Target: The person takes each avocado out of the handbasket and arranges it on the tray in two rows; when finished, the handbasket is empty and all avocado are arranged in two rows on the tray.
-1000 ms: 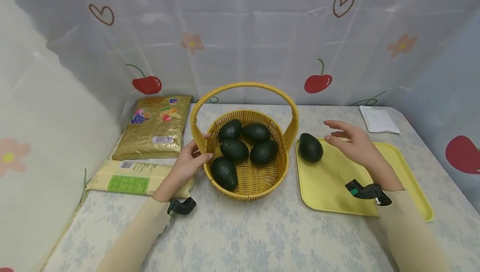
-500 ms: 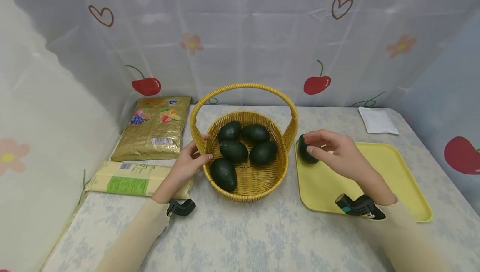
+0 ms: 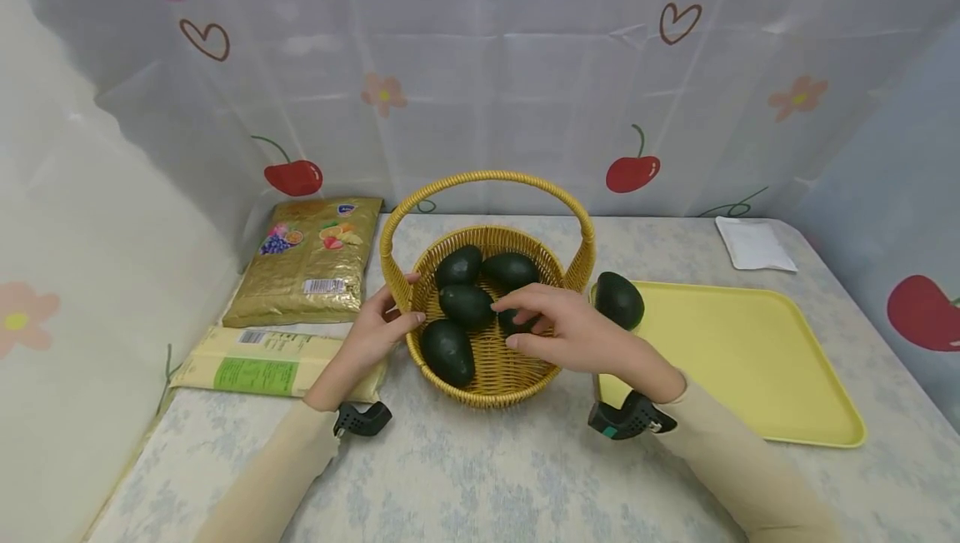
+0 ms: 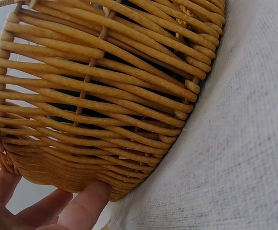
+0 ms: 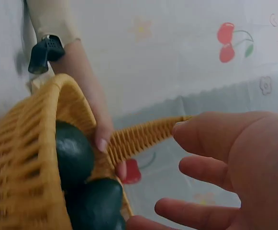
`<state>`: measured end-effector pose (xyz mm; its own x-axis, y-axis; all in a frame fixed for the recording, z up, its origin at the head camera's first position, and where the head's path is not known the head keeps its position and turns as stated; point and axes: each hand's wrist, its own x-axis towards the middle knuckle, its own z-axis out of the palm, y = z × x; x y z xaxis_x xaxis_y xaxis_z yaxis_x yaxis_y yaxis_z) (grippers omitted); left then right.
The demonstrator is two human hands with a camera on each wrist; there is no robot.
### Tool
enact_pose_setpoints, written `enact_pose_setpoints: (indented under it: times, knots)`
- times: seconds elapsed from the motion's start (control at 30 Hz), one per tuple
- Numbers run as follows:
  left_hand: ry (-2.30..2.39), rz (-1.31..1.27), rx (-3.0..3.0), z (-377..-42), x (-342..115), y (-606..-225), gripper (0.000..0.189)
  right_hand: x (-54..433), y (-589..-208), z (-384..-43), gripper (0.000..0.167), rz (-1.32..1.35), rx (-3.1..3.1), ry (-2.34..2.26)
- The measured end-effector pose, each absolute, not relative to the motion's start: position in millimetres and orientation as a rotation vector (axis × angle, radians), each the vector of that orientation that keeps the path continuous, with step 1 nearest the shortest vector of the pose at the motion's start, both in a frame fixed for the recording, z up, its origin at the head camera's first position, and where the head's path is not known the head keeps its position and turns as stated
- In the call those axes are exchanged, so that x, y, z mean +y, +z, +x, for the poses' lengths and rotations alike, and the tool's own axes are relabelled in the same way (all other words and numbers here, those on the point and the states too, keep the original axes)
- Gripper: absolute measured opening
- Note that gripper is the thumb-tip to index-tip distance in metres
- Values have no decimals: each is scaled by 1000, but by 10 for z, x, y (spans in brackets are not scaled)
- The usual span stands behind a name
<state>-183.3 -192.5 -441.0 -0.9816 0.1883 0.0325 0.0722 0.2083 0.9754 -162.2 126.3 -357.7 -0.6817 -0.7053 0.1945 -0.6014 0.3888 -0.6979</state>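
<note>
A yellow wicker basket [image 3: 491,400] with a tall arched handle holds several dark green avocados [image 3: 448,353]. At its left side, my left hand [image 3: 378,331] grips the rim near the foot of the handle; the left wrist view shows fingertips [image 4: 88,203] against the outer weave. Over the basket's right half hangs my right hand [image 3: 562,325], fingers apart with nothing between them, partly covering one avocado [image 3: 513,322]. The right wrist view also shows its empty fingers [image 5: 201,213] beside the basket. A single avocado [image 3: 619,301] lies on the yellow tray's [image 3: 738,351] left end.
To the left of the basket lie a gold foil bag [image 3: 307,264] with fruit pictures and a pale yellow packet [image 3: 270,360] with a green panel. A small white packet [image 3: 755,244] is at the back right. A printed curtain [image 3: 480,93] hangs behind the table.
My right hand first moved left to the avocado on the tray, then away from it and over the basket, leaving that avocado there. The left hand has kept its hold on the rim.
</note>
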Motion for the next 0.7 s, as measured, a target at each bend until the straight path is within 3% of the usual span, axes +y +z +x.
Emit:
enact_pose_setpoints:
  times: [0.33, 0.7]
  knots:
    - [1886, 253, 2376, -1833, -1919, -4419, 61, 683, -3753, -1758, 48, -1201, 2411, -929]
    - [1883, 259, 2376, -1833, -1929, -4424, 61, 491, -3880, -1751, 48, -1212, 2446, -757]
